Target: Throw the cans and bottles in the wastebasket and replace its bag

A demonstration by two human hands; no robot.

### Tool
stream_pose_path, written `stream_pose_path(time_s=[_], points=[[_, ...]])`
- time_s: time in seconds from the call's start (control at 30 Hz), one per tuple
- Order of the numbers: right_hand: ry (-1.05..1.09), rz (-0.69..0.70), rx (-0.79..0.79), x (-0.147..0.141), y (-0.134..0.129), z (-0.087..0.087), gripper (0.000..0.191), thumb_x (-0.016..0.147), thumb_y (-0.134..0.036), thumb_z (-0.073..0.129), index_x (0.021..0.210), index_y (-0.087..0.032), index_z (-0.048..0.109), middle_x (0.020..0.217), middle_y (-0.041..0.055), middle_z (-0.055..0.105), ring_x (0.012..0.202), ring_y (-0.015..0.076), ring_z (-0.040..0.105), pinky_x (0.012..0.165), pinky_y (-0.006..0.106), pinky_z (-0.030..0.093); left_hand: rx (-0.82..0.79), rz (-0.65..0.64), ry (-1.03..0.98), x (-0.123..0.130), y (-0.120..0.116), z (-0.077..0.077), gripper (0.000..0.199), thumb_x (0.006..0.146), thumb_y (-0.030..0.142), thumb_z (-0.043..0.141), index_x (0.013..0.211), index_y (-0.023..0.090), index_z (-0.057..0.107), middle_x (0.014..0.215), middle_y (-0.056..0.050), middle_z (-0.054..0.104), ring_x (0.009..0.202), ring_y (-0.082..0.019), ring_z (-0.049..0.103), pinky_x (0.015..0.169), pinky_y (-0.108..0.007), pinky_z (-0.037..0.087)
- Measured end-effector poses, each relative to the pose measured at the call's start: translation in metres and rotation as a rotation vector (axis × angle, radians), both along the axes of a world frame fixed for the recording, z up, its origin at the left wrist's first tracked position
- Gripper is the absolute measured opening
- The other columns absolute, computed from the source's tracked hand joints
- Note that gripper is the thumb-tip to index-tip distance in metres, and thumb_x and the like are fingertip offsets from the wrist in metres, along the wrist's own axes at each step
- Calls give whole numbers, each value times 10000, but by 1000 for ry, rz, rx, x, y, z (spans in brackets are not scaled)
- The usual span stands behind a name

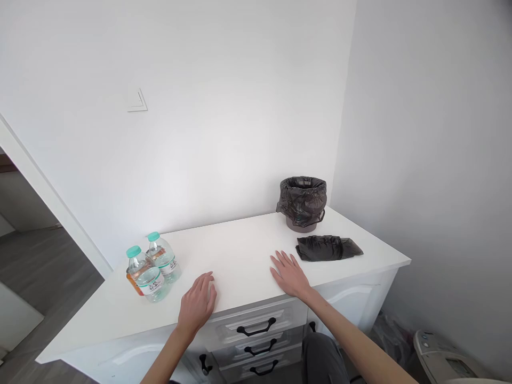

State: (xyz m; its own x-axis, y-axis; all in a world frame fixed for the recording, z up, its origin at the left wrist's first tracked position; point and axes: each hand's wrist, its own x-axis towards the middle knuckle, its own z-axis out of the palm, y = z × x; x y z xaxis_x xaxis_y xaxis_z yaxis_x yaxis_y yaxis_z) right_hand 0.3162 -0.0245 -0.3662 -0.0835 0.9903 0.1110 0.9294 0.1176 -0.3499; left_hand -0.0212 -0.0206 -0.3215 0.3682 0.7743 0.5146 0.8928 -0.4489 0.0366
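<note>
My left hand (pixel 197 302) rests on the white cabinet top (pixel 228 250) near its front edge, fingers loosely bent and thumb apart, holding nothing. To its left stand two clear plastic bottles with green caps, a front one (pixel 147 274) and a rear one (pixel 164 258). An orange item (pixel 134 284) is partly hidden behind the front bottle. Flat on the cabinet top lies my right hand (pixel 289 274), fingers spread and holding nothing. Just right of it is a folded black plastic bag (pixel 328 248). Behind that stands a small bin (pixel 303 205) lined with a black bag.
The cabinet front has drawers with black handles (pixel 256 326). A white wall (pixel 220 106) rises behind, meeting a side wall on the right. At the lower right is a beige appliance (pixel 444 357) beside clear plastic. A doorway opens on the left.
</note>
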Motion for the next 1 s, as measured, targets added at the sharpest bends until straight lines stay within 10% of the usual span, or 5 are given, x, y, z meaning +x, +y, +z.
stream_pose_path(time_s=[0.2,0.33,0.57,0.77,1.0], points=[[52,9,38,3,5,17,630,1016,-444,370,1563,-142,445,1672,125,332,1547,297,297,1259,435,220,62,-98,-22,-7,6,-5,242,1011,298,412,1102,216,621,1296,-107,704,1273,-274,629,1077,-463,491],[71,-58,160,29,33,71,624,989,-332,367,1586,-149,368,1697,149,231,1342,313,558,1072,420,476,56,-101,-43,-11,7,-9,237,1003,285,425,1125,208,614,1292,-118,699,1260,-274,633,1069,-468,496],[5,-280,361,83,86,172,600,975,-354,420,1561,-234,376,1619,178,329,972,271,721,841,413,563,80,-136,-38,-15,7,-10,235,990,243,437,1144,209,611,1372,-134,651,1302,-283,598,1083,-484,476],[-114,-434,236,119,115,179,640,952,-309,436,1566,-149,352,1538,245,426,1129,395,665,864,510,545,72,-132,-50,-18,8,-13,231,985,228,457,1176,205,586,1371,-137,646,1294,-282,602,1071,-487,497],[-23,-353,268,133,137,174,537,913,-229,509,1443,-149,532,1385,202,574,1057,296,699,920,419,533,66,-143,-108,-23,11,-20,271,970,238,469,1210,232,595,1369,-127,650,1255,-290,635,1028,-486,543]])
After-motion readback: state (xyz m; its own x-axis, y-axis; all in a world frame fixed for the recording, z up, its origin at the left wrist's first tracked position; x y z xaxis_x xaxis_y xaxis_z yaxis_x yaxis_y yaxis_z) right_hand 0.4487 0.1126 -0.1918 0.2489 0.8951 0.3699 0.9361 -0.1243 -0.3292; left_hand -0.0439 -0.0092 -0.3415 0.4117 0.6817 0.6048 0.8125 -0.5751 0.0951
